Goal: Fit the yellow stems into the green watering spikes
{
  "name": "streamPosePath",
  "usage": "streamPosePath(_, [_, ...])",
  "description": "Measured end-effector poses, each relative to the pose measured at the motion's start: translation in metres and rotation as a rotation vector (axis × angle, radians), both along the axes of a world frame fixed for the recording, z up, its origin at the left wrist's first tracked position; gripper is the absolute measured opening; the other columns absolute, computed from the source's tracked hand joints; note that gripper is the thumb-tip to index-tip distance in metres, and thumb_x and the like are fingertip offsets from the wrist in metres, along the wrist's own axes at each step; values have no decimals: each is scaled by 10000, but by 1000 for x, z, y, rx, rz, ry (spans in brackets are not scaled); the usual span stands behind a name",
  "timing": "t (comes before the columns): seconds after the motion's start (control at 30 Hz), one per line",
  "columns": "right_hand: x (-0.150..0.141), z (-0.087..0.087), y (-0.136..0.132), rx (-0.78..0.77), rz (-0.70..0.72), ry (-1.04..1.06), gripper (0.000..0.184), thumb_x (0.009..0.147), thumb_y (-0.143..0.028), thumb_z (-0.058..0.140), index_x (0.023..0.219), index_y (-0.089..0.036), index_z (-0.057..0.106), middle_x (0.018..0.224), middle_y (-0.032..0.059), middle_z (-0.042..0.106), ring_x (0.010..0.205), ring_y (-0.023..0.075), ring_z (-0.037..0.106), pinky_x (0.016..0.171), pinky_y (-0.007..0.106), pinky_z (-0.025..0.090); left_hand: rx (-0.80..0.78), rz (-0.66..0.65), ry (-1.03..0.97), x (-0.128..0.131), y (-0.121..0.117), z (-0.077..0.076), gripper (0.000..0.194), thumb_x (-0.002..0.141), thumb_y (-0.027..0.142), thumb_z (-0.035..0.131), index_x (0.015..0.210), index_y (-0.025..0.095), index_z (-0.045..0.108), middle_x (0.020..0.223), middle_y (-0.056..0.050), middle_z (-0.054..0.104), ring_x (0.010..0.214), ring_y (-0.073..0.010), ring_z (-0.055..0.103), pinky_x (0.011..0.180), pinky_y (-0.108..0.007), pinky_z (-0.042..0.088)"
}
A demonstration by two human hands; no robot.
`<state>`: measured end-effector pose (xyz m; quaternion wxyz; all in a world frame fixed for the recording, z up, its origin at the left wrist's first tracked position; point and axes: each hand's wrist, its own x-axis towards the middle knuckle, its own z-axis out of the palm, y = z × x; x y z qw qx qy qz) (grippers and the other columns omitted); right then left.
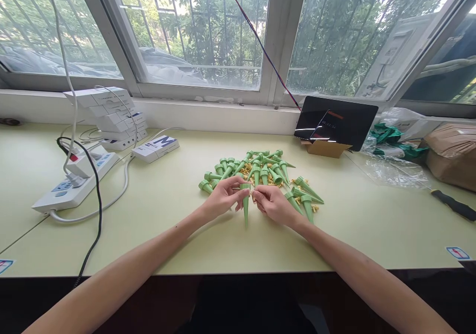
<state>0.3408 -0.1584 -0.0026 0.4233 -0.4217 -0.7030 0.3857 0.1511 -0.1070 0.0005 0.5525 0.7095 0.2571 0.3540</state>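
Between the thumb and fingers of my left hand (225,195) is a green plastic watering spike (246,210), its capped end up and its point down. My right hand (273,202) is closed in a pinch right beside the spike's upper end; whatever its fingertips hold is too small and covered to name. Behind both hands lies a heap of similar green spikes (256,167), with small yellow pieces (243,169) scattered among them. Several more spikes (307,205) lie just beyond my right hand.
On the left stand a white power strip (80,187) with cables, a flat white box (156,148) and stacked boxes (115,118). A dark-screened tablet (345,120) leans at the back behind a cardboard piece (327,149). Plastic bags (394,160), a brown package (453,150) and a black-handled tool (453,205) lie right.
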Motion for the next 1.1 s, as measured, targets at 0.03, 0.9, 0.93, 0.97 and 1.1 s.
streamPosePath(0.03, [0, 0, -1, 26, -12, -13, 344, 963, -374, 448, 671, -193, 462, 564, -34, 449, 524, 107, 386, 532, 246, 327, -8, 1, -2, 0, 0, 0, 300, 862, 390, 660, 1047, 159, 611, 640, 40, 548, 465, -80, 563, 473, -200, 469])
streamPosePath(0.9, [-3, -1, -1, -173, 81, 157, 376, 945, -453, 462, 665, -209, 400, 544, -59, 342, 450, 90, 331, 448, 241, 269, 15, 19, 30, 0, -2, -1, 308, 867, 429, 639, 1011, 160, 603, 589, 39, 577, 446, -90, 565, 449, -194, 449])
streamPosePath(0.93, [-3, -2, -1, -225, 114, 199, 380, 943, -462, 466, 667, -212, 389, 548, -66, 316, 434, 84, 320, 432, 237, 252, 21, 21, 29, 1, -3, -1, 305, 863, 425, 645, 1003, 157, 607, 588, 40, 570, 441, -90, 562, 444, -195, 449])
streamPosePath(0.97, [-3, -2, -1, -258, 136, 225, 382, 941, -466, 472, 669, -214, 382, 552, -70, 299, 425, 81, 312, 421, 234, 241, 26, 22, 27, 1, -3, 0, 303, 858, 422, 651, 993, 155, 609, 586, 41, 563, 438, -89, 559, 440, -196, 449])
streamPosePath(1.1, [-2, -2, -1, -179, 79, 152, 380, 948, -445, 471, 661, -207, 399, 531, -66, 332, 438, 82, 318, 438, 234, 261, 0, 9, 25, 2, -3, -1, 299, 862, 419, 649, 997, 158, 597, 587, 43, 558, 436, -85, 549, 446, -197, 454])
